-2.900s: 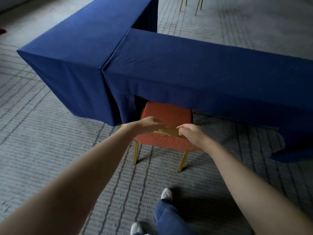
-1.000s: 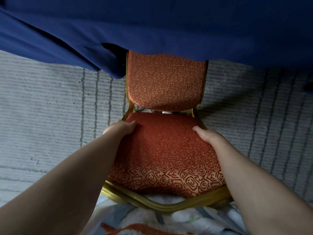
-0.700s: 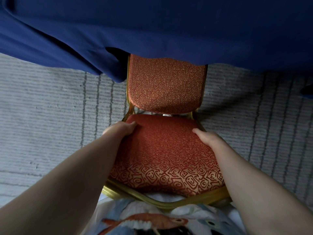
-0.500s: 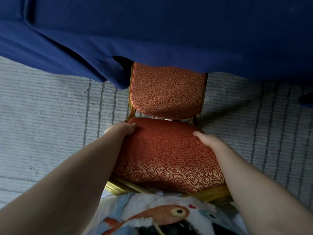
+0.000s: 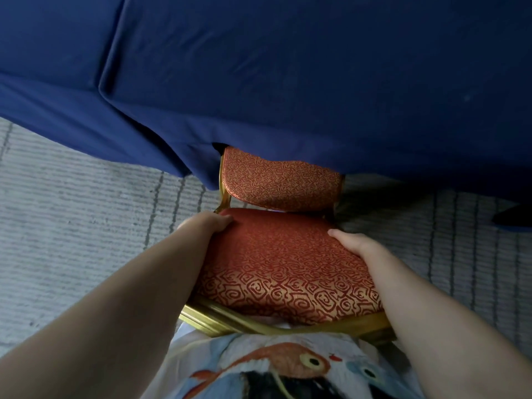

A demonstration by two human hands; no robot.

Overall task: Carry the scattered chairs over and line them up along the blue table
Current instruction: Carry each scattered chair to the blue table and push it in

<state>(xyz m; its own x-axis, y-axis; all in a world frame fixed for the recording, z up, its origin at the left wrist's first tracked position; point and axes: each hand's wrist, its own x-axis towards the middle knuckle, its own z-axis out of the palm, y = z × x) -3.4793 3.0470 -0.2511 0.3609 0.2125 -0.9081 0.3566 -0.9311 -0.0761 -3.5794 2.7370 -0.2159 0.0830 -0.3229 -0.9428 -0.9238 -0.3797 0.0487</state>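
The left hand (image 5: 207, 226) curled round one side of a red-and-gold chair (image 5: 288, 254), gripping the seat (image 5: 283, 286); the right hand (image 5: 354, 243) clasped the opposite edge, thumb on the cushion. The chair's gold front rail (image 5: 230, 321) sat close against the person's printed shirt (image 5: 273, 365), and the top of its backrest (image 5: 282, 182) lay under the hem of the blue-draped surface (image 5: 316, 67), above striped grey carpet (image 5: 72, 214). Lifted or shoved from there, the backrest looked likely to snag the hanging cloth (image 5: 144, 133) and drag it askew. The chair's legs were hidden, so a knock against a support beneath could not be ruled out. A hold on soft padding might also slip.
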